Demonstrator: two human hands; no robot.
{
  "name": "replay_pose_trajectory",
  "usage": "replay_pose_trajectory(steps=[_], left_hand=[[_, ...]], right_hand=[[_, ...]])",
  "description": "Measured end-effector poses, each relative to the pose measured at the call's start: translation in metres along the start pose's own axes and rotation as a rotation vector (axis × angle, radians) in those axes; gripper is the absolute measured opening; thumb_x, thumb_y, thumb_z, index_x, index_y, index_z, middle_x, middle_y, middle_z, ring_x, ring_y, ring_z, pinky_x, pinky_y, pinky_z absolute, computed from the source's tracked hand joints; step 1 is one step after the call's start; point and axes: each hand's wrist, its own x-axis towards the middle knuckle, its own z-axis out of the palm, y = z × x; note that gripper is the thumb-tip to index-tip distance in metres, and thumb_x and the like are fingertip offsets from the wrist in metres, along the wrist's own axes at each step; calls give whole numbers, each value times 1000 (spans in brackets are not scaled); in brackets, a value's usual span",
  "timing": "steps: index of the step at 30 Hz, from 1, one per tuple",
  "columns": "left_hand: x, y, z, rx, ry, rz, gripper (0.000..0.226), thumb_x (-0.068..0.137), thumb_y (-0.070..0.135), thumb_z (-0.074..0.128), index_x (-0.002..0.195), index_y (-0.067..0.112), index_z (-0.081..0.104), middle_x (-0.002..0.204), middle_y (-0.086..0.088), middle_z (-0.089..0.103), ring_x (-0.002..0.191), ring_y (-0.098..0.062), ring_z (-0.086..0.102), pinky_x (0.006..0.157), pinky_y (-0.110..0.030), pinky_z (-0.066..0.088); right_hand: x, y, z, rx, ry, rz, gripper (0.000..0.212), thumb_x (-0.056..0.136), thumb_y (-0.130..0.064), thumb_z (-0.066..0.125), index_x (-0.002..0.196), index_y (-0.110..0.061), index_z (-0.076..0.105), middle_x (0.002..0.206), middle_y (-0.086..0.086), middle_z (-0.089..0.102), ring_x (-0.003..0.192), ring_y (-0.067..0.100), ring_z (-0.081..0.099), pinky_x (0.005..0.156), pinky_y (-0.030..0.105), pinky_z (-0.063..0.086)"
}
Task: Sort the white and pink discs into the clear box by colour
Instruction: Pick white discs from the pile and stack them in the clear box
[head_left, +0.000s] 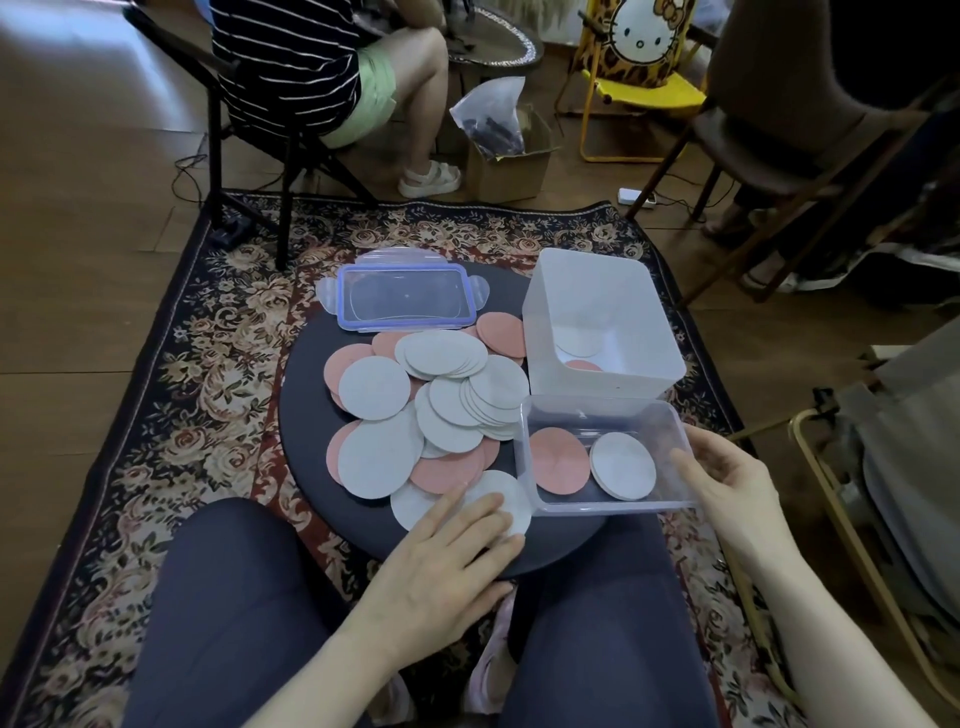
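Knees flank a round worktop (311, 457) heaped with discs.
Left hand (447, 551) lies flat, fingers straight, on a white disc (498, 488) at the near edge; right hand (727, 478), fingers relaxed, touches the right end of the clear box (670, 426) holding one pink disc (558, 460) left and one white right. The pile (415, 405) lies left of it, a lid (405, 296) and white tub (597, 291) farther off.
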Motion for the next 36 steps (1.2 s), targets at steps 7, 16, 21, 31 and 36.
replay_pose_trajectory(steps=[7, 16, 21, 31, 36], left_hand=[[-1, 1, -1, -10, 2, -21, 31, 91, 34, 61, 114, 15, 66, 119, -4, 63, 125, -24, 53, 105, -48, 39], [-1, 2, -2, -26, -7, -39, 31, 91, 35, 60, 115, 16, 66, 121, -2, 62, 126, -21, 51, 107, -45, 36], [-1, 2, -3, -18, -16, -31, 30, 90, 34, 61, 114, 17, 66, 121, -2, 62, 125, -22, 52, 108, -45, 35], [1, 3, -4, -18, -42, -47, 30, 88, 31, 65, 115, 16, 66, 121, -2, 61, 127, -22, 50, 108, -47, 36], [0, 3, -6, -45, -31, -59, 29, 92, 32, 61, 117, 16, 65, 123, -3, 61, 129, -22, 49, 110, -46, 34]], right_hand=[[12, -9, 2, 35, 89, -74, 61, 86, -35, 66, 139, -45, 38, 121, -14, 56, 102, 2, 57, 88, 29, 46], [62, -31, 12, -66, 67, -235, 3, 85, -21, 69, 86, -20, 71, 90, -3, 70, 82, 9, 63, 78, 32, 53], [82, -32, 8, -115, 79, -260, 7, 87, -15, 65, 82, -16, 68, 75, -4, 66, 67, 5, 57, 67, 23, 44], [110, -48, 23, -127, 17, -303, 5, 87, -15, 65, 83, -14, 69, 76, -2, 65, 70, 11, 57, 69, 26, 45], [106, -44, 20, -151, -10, -260, 25, 89, -21, 65, 113, -23, 65, 105, 1, 66, 99, 15, 60, 83, 28, 50]])
